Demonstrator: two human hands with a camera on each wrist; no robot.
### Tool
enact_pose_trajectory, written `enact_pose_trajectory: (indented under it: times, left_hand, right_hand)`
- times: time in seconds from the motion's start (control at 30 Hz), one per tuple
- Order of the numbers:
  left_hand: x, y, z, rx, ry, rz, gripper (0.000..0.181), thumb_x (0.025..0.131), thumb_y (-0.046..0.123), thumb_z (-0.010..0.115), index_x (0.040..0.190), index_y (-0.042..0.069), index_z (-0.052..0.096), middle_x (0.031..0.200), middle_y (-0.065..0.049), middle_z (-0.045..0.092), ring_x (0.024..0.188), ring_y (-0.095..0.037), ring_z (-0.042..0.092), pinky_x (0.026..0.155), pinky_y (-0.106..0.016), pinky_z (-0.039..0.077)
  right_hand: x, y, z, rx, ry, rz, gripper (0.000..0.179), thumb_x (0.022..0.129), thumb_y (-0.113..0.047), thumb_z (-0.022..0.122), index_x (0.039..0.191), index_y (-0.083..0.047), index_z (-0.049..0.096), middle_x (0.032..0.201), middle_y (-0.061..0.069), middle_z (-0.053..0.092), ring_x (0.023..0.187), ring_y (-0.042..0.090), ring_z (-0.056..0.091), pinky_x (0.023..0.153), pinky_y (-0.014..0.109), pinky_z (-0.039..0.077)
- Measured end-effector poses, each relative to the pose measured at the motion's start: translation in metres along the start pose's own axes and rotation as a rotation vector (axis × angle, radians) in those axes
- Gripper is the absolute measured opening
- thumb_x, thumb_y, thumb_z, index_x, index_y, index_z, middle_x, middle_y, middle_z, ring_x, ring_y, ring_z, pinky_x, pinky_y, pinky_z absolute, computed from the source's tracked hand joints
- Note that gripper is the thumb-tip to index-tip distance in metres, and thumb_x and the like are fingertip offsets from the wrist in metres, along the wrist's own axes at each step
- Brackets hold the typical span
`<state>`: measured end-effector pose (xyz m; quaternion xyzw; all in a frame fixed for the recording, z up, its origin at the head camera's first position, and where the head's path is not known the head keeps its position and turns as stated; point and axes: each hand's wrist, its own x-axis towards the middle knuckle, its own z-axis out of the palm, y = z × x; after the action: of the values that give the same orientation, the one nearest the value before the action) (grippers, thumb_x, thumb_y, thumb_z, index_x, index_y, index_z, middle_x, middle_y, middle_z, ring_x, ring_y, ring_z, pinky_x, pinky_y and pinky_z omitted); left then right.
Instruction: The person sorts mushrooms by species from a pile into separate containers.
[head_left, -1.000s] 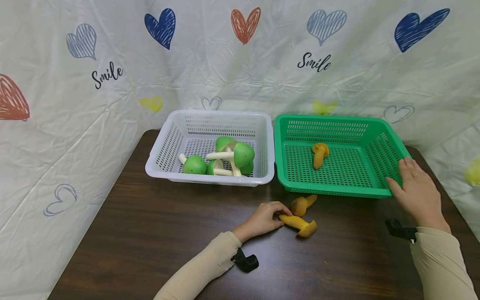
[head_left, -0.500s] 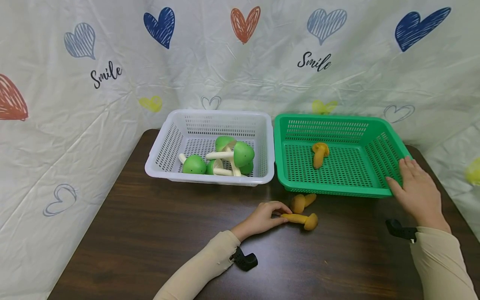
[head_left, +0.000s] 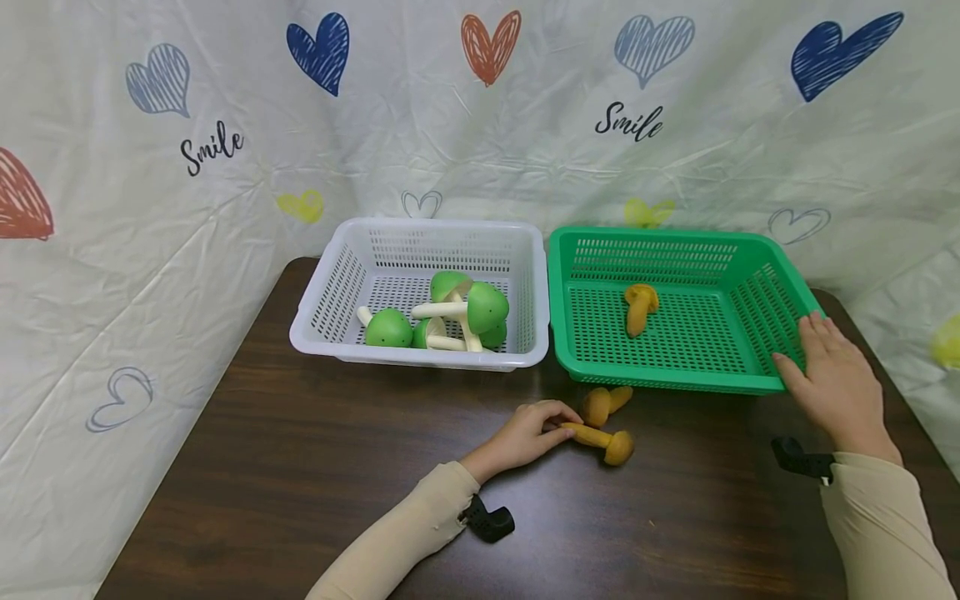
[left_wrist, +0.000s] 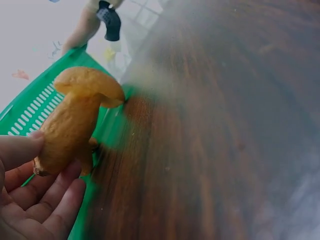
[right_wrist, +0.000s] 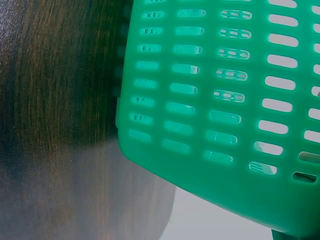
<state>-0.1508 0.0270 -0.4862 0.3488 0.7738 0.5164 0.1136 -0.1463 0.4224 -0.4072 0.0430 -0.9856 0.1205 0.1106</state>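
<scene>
In the head view my left hand [head_left: 521, 435] pinches the stem end of a yellow-brown toy mushroom [head_left: 603, 441] low over the table. The left wrist view shows this mushroom [left_wrist: 75, 117] between thumb and fingers, cap pointing away from the palm. Just behind it a second brown mushroom [head_left: 597, 407] lies in front of the green basket [head_left: 675, 382]. Inside that basket is another yellow-brown mushroom [head_left: 637, 312]. My right hand [head_left: 840, 385] rests on the basket's right rim, fingers fairly straight. Only the slotted basket wall [right_wrist: 240, 180] and table show in the right wrist view; that hand is out of its sight.
Left of the green basket stands a white basket [head_left: 420, 357] holding several green-capped mushrooms [head_left: 487, 308] with white stems. Both sit at the back of the dark wooden table [head_left: 300, 467], against a hanging cloth [head_left: 420, 150] printed with hearts.
The mushroom at my left fingers has turned, and its cap now shows a rounder side. My left hand has shifted only slightly. The right hand stays at the basket rim.
</scene>
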Motion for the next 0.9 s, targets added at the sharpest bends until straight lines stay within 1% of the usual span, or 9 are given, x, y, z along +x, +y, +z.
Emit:
enact_pose_trajectory:
  times: [0.37,0.67,0.9]
  left_hand:
    - [0.0,0.007,-0.006,-0.057,0.029,0.027,0.016,0.091,0.008,0.061,0.105,0.001,0.066,0.103,-0.01,0.065,0.091,-0.008,0.061,0.079,-0.015,0.049]
    - [0.001,0.013,-0.011,-0.081,0.048,0.03,0.016,0.091,0.007,0.062,0.105,0.0,0.066,0.102,-0.011,0.064,0.089,-0.004,0.059,0.079,-0.017,0.05]
    - [0.002,0.015,-0.013,-0.098,0.075,0.066,0.017,0.09,0.006,0.063,0.105,-0.002,0.065,0.102,-0.013,0.064,0.088,-0.007,0.06,0.078,-0.018,0.05]
  right_hand:
    - [0.001,0.0,-0.001,0.003,-0.007,-0.001,0.068,0.1,-0.034,0.035,0.142,0.016,0.014,0.147,0.035,0.012,0.141,0.04,0.005,0.114,0.045,0.001]
    - [0.0,0.001,0.0,0.003,-0.005,-0.003,0.068,0.1,-0.033,0.036,0.142,0.016,0.014,0.147,0.035,0.012,0.141,0.04,0.005,0.114,0.044,0.001]
    - [0.0,0.0,0.0,-0.004,0.0,-0.008,0.068,0.1,-0.034,0.036,0.142,0.017,0.016,0.146,0.036,0.013,0.141,0.04,0.005,0.114,0.046,0.003]
